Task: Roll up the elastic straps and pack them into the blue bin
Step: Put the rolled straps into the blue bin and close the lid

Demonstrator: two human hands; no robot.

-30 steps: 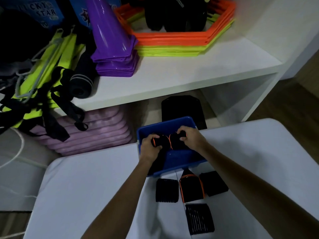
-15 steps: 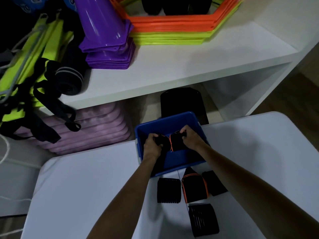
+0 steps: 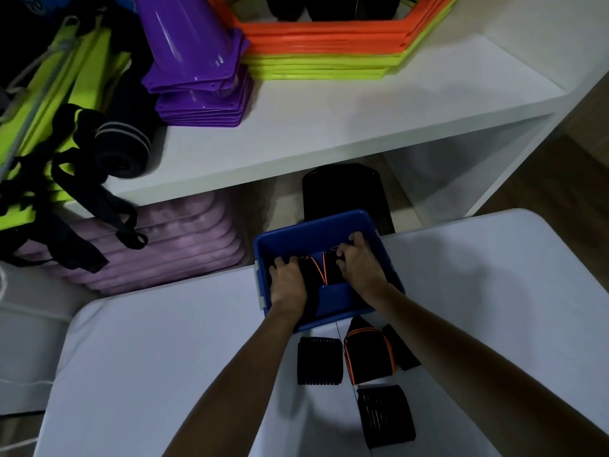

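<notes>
The blue rectangular plastic bin (image 3: 324, 319) sits at the far edge of the white table (image 3: 164, 341), its back wall reaching past that edge toward the gap under the white shelf (image 3: 329, 127). Open table surface lies to the left and right of the bin; the near side is partly taken by four loose items: a black ribbed elastic strap piece (image 3: 319, 361), a black strap with orange edging (image 3: 367, 356), a further black strap piece (image 3: 400, 351) partly behind the right forearm, and a black ribbed strap piece (image 3: 385, 415) nearest the camera. Both hands are inside the bin. The left hand (image 3: 288, 282) has its fingers curled over the left end of the rolled black strap with orange trim (image 3: 321, 267); the right hand (image 3: 359, 262) has its fingers curled over the right end. The roll lies low in the bin, its long axis running left to right between the hands, and the orange lines cross it roughly front to back. Whether the roll touches the bin floor cannot be confirmed, as the interior is dark. On the shelf stand a stack of purple plastic cones (image 3: 197, 70), stacked orange and lime hexagonal rings (image 3: 329, 47), a dark rolled band with grey stripes (image 3: 123, 143) and lime-green gear with black webbing (image 3: 59, 103). Below the shelf lie stacked lilac mats (image 3: 164, 249) and a black flat object (image 3: 344, 189).
</notes>
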